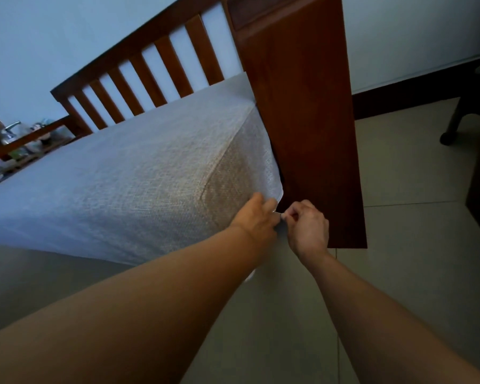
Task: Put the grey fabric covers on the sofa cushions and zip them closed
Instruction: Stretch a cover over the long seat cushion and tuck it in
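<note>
A large sofa cushion in a grey fabric cover (139, 173) lies on the wooden sofa frame. Its front right corner hangs against the wooden armrest panel (302, 120). My left hand (254, 217) grips the cover's fabric at that lower corner. My right hand (308, 225) pinches the small metal zip pull (278, 213) just right of the left hand's fingers. The zip itself is mostly hidden by both hands.
The slatted wooden backrest (150, 67) runs behind the cushion. A side table with clutter (17, 142) stands at the far left. Tiled floor (413, 273) spreads to the right, with a dark furniture leg (452, 128) at the upper right.
</note>
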The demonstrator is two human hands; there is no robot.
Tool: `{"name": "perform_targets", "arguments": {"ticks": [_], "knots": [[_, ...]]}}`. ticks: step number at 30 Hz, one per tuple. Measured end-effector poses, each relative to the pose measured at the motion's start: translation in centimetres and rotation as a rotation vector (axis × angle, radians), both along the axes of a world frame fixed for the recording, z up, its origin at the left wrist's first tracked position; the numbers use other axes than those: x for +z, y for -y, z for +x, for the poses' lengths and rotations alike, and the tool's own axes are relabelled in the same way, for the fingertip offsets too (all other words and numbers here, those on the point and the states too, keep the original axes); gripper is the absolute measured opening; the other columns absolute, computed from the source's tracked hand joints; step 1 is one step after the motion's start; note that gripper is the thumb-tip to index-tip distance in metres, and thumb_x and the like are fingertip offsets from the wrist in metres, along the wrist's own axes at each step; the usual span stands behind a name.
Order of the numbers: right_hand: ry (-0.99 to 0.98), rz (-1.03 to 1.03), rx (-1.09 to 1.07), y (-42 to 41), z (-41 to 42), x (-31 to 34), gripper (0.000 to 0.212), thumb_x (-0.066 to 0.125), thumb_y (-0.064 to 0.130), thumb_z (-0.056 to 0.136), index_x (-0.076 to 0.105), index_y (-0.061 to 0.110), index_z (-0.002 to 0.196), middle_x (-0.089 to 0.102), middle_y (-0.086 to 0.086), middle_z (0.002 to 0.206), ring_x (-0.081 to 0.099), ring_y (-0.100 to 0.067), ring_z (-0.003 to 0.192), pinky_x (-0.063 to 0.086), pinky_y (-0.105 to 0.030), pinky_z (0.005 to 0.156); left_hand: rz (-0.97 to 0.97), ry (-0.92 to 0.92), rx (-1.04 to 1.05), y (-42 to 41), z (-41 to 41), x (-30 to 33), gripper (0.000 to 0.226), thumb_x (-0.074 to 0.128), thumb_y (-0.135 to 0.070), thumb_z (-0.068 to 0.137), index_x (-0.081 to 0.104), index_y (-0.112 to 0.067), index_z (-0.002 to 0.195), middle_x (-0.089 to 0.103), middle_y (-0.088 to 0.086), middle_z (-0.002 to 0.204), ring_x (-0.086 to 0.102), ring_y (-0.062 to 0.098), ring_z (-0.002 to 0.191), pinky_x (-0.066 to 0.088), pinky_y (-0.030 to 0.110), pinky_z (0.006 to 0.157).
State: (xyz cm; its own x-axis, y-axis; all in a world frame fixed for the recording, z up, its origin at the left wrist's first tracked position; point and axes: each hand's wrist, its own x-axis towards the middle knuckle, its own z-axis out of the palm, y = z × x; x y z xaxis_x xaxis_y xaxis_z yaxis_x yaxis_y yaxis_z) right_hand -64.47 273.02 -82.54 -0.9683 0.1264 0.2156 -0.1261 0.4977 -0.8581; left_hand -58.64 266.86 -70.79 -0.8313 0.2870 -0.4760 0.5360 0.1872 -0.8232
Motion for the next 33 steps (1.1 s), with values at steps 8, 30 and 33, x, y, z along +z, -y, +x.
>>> {"name": "perform_targets", "arguments": {"ticks": [8,30,33], "knots": [[0.032,0.028,-0.136,0.6,-2.9,-0.3,0.02,0.06,0.025,0.091,0.052,0.022,0.072,0.057,0.0,0.099,0.053,-0.021,0.076,0.039,-0.035,0.079,0.066,-0.002,0.009,0.5,-0.7,-0.5,0.04,0.03,-0.038,0.099,0.046,-0.023,0.132,0.038,0.009,0.129,0.037,0.026,0.116,0.027,0.037,0.094],[0.192,-0.423,0.157,-0.3,-3.1,0.6,0.036,0.039,-0.016,0.084,0.056,0.01,0.104,0.06,-0.007,0.115,0.06,-0.017,0.102,0.046,-0.024,0.085,-0.021,0.003,0.196,0.5,-2.1,-1.4,0.06,0.036,-0.05,0.095,0.028,-0.021,0.147,0.011,0.007,0.156,0.007,0.028,0.142,0.005,0.05,0.113],[0.184,-0.346,0.262,-0.2,-3.9,0.7,0.042,0.04,-0.019,0.084,0.063,0.006,0.109,0.053,0.004,0.125,0.053,-0.012,0.108,0.042,-0.022,0.095,-0.04,0.016,0.223,0.4,-2.7,-1.7,0.066,0.038,-0.055,0.093,0.025,-0.021,0.148,0.012,0.005,0.156,0.004,0.028,0.143,0.003,0.051,0.113]]}}
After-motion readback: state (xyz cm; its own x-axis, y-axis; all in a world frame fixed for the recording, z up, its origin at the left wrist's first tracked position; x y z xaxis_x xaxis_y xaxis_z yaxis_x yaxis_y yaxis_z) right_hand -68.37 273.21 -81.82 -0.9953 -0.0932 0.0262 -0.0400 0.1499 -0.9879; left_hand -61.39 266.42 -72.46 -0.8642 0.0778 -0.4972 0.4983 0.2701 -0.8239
